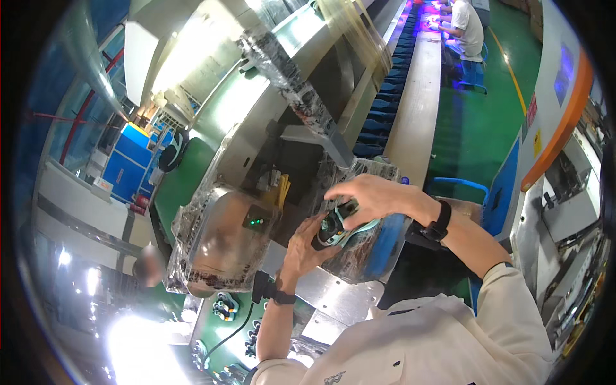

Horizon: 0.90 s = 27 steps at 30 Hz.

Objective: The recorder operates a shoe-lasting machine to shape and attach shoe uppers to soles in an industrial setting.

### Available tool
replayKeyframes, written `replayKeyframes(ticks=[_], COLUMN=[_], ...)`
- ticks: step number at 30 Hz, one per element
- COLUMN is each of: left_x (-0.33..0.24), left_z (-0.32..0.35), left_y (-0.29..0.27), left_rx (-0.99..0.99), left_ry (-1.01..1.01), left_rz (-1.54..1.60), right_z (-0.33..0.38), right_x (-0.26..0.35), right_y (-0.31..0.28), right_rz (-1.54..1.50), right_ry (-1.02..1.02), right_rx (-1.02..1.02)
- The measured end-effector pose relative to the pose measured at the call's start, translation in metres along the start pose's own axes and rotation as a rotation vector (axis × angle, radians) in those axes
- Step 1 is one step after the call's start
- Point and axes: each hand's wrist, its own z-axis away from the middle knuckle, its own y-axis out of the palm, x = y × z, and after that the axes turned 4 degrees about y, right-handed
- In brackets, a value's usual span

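A dark shoe with pale teal parts [332, 226] is between my two hands, above a plastic-wrapped block [359, 256] with a blue strip on its side. My left hand [303, 247] is closed round the near left side of the shoe. From the right, my right hand [378, 197] reaches over its top, with the thumb and bent fingers on the upper and the index finger stretched out to the left. My hands cover much of the shoe. Directly beyond it, a machine arm wrapped in film [292, 83] slants down.
To the left stands a film-wrapped machine housing [224, 250] with a green-lit panel [256, 221]. Several shoes [224, 306] lie on a green belt at lower left. Farther off are a row of dark pieces [385, 96], a white ledge [414, 96] and a seated person [471, 29].
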Motion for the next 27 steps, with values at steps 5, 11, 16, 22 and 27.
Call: replayKeyframes(ticks=[5,11,16,22,27], left_x=[0.018,0.030,0.025,0.022,-0.073], left_z=[0.019,0.025,0.025,0.025,0.038], left_y=[0.028,0.042,0.043,0.055,0.070], left_rx=[-0.288,-0.583,-0.652,-0.604,-0.411], left_ry=[0.055,0.013,-0.048,0.090,0.130], left_rz=[0.111,0.058,0.240,0.316,0.901], right_z=[-0.032,-0.031,-0.032,0.014,0.113], right_x=[0.041,0.014,0.018,0.026,0.068], right_y=[0.015,0.022,0.035,0.050,0.089], right_rz=[0.637,0.430,0.488,0.302,-0.491], right_ry=[0.089,0.107,0.221,0.213,0.343], right_rx=[0.295,0.006,-0.170,-0.665,-1.030])
